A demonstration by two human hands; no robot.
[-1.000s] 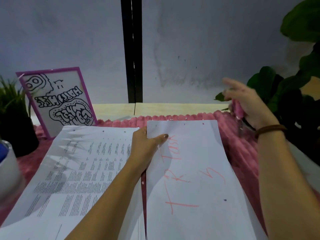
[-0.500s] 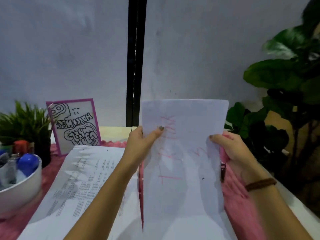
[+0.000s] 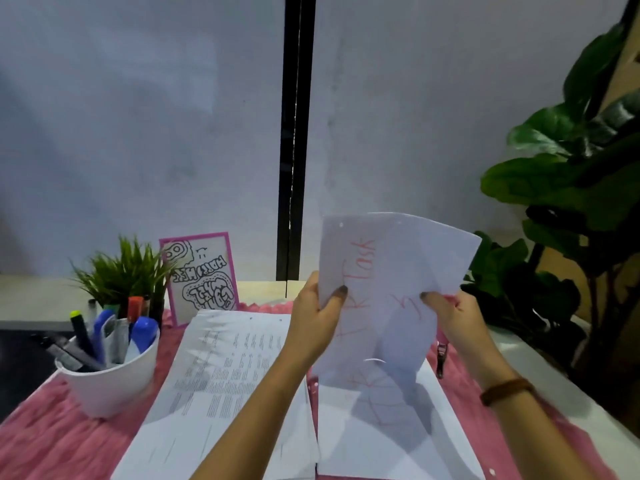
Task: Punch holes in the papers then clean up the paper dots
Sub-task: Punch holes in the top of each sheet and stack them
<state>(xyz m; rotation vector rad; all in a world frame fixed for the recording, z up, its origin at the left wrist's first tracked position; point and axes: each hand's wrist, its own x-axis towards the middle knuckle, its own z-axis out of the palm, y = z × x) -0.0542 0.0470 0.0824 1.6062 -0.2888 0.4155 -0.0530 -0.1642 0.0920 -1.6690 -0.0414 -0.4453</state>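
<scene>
I hold a white sheet with red handwriting (image 3: 388, 282) up off the table, tilted toward me, with punched holes showing along its top edge. My left hand (image 3: 317, 317) pinches its left edge, thumb on the front. My right hand (image 3: 450, 313) grips its right edge and also holds a pink hole punch (image 3: 441, 344), whose metal end hangs below the hand. A printed sheet (image 3: 228, 372) lies flat on the left of the pink furry mat (image 3: 52, 441). Another white sheet (image 3: 388, 434) lies flat beneath the lifted one.
A white cup of markers (image 3: 110, 372) stands at the left on the mat. Behind it are a small green plant (image 3: 121, 271) and a pink-framed drawing (image 3: 201, 275). A large leafy plant (image 3: 571, 209) fills the right side.
The red-written sheet went from flat on the table to lifted upright. My right hand came from the far right with the punch and took the sheet's right edge. The view tilted up.
</scene>
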